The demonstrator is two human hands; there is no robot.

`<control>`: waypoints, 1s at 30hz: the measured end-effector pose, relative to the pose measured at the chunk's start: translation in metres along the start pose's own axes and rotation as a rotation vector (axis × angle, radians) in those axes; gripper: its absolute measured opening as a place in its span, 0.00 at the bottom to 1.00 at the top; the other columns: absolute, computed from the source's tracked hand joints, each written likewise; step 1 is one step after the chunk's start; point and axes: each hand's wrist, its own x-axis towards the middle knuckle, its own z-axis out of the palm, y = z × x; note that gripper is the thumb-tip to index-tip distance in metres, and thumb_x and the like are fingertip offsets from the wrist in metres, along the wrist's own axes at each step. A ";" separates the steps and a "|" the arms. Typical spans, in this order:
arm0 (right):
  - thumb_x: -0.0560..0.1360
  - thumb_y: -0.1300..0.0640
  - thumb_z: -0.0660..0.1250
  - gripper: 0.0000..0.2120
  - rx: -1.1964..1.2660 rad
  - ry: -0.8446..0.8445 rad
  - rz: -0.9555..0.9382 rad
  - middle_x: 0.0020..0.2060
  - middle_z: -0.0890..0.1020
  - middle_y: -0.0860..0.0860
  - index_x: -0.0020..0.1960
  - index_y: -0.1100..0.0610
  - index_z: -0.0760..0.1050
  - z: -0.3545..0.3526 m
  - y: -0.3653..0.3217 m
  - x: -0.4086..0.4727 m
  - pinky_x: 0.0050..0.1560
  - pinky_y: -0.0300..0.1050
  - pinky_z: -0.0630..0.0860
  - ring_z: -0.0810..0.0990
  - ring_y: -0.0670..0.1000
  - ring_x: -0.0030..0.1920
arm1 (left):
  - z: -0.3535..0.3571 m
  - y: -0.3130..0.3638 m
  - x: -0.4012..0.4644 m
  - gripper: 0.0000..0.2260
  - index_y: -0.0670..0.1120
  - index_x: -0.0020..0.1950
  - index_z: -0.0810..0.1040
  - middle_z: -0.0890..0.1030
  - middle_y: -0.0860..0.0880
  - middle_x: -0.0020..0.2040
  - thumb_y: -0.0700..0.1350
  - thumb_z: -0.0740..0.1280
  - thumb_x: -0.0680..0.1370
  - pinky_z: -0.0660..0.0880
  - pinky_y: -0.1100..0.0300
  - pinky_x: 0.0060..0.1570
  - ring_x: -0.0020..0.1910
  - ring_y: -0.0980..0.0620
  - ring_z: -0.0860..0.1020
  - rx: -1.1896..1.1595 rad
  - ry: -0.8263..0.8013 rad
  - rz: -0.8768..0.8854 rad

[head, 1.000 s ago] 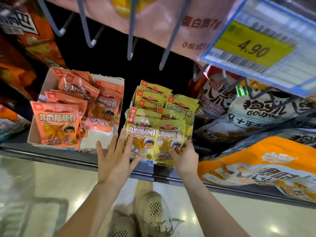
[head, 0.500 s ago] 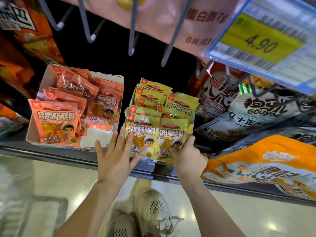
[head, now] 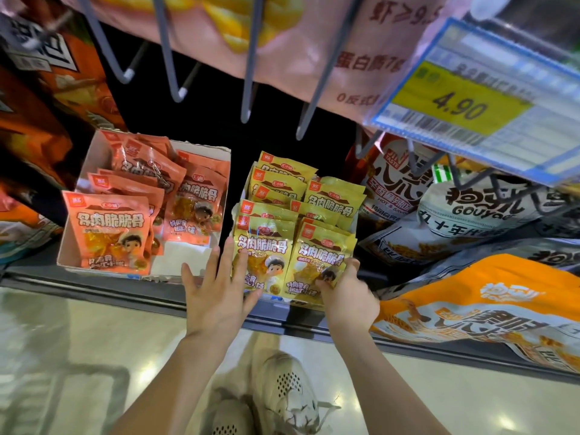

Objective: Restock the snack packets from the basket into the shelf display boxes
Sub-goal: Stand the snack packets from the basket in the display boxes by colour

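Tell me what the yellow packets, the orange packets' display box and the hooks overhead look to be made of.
Yellow packets: glossy plastic film, judging by glare and crinkles.
Display box: matte white cardboard, seemingly; thin, slightly bent walls with raw edges.
Hooks: probably grey-coated metal wire, with pale tips.

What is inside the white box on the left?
The white box holds orange snack packets, upright in overlapping rows, with a bare patch of floor at front right. Packets behind are mostly covered.

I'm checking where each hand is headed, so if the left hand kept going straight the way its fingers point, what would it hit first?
The left hand points up into the shelf; its fingers already lie against the front yellow packet, so that comes first.
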 end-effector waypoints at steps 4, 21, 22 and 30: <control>0.77 0.44 0.62 0.27 -0.004 -0.020 -0.017 0.50 0.82 0.53 0.69 0.54 0.58 -0.002 0.002 -0.002 0.48 0.46 0.76 0.81 0.55 0.51 | -0.003 0.001 0.001 0.33 0.39 0.60 0.79 0.75 0.36 0.64 0.55 0.79 0.61 0.70 0.29 0.47 0.58 0.36 0.78 0.015 -0.005 0.008; 0.79 0.57 0.58 0.20 -0.158 -0.066 -0.323 0.65 0.69 0.55 0.69 0.55 0.61 -0.086 -0.017 -0.047 0.58 0.50 0.70 0.68 0.57 0.65 | -0.108 -0.016 -0.009 0.23 0.39 0.45 0.83 0.81 0.41 0.40 0.41 0.81 0.52 0.76 0.38 0.44 0.37 0.42 0.81 0.100 0.089 0.030; 0.79 0.57 0.58 0.20 -0.169 -0.071 -0.357 0.66 0.68 0.55 0.70 0.55 0.60 -0.096 -0.022 -0.052 0.59 0.51 0.70 0.67 0.57 0.66 | -0.121 -0.018 -0.009 0.24 0.40 0.47 0.83 0.81 0.41 0.42 0.44 0.81 0.54 0.76 0.39 0.46 0.40 0.42 0.81 0.117 0.057 0.024; 0.78 0.59 0.58 0.20 -0.141 0.012 -0.614 0.65 0.68 0.55 0.69 0.55 0.61 -0.174 -0.082 -0.112 0.61 0.50 0.67 0.66 0.57 0.66 | -0.225 -0.061 -0.037 0.21 0.44 0.46 0.82 0.80 0.44 0.41 0.43 0.80 0.55 0.71 0.43 0.48 0.40 0.42 0.80 0.150 0.100 -0.092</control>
